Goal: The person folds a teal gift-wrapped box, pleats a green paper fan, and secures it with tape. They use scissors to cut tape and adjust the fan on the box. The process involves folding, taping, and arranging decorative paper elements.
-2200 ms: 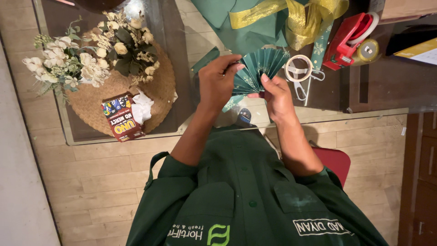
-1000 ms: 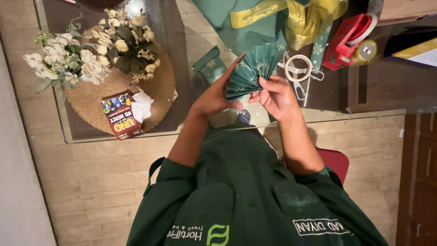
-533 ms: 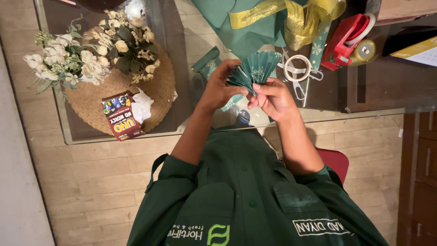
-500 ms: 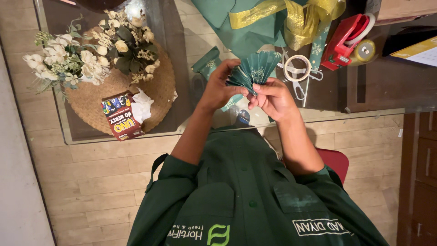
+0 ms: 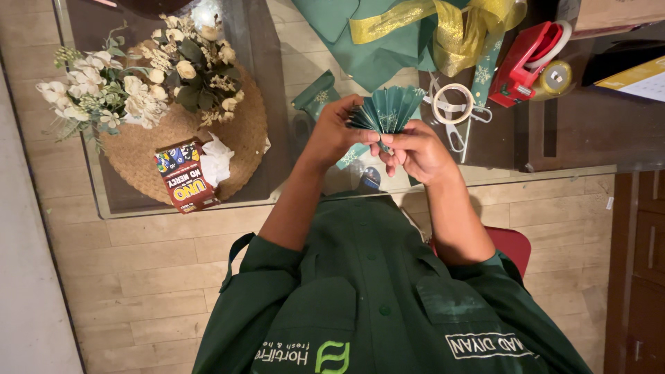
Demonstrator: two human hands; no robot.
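A pleated green paper fan [image 5: 388, 111] with pale snowflake prints is held over the glass table [image 5: 277, 166], just in front of my chest. My left hand [image 5: 336, 135] pinches its left side with fingers curled. My right hand [image 5: 415, 149] grips the gathered base of the pleats from the right. A green paper strip [image 5: 350, 156] hangs below the fan between my hands. Another green printed paper piece [image 5: 315, 93] lies on the glass just left of my left hand.
Scissors with a tape ring [image 5: 454, 111] lie right of the fan. A red tape dispenser [image 5: 530, 59], gold ribbon [image 5: 443, 28] and green paper [image 5: 374, 48] sit at the back. A woven mat [image 5: 135, 156] carries flowers [image 5: 131, 76], a card box [image 5: 183, 180] and a tissue.
The fan was spread wide and has been squeezed into a tighter bundle. My left hand moved from flat under the fan to pinching its left side; both hands drew closer.
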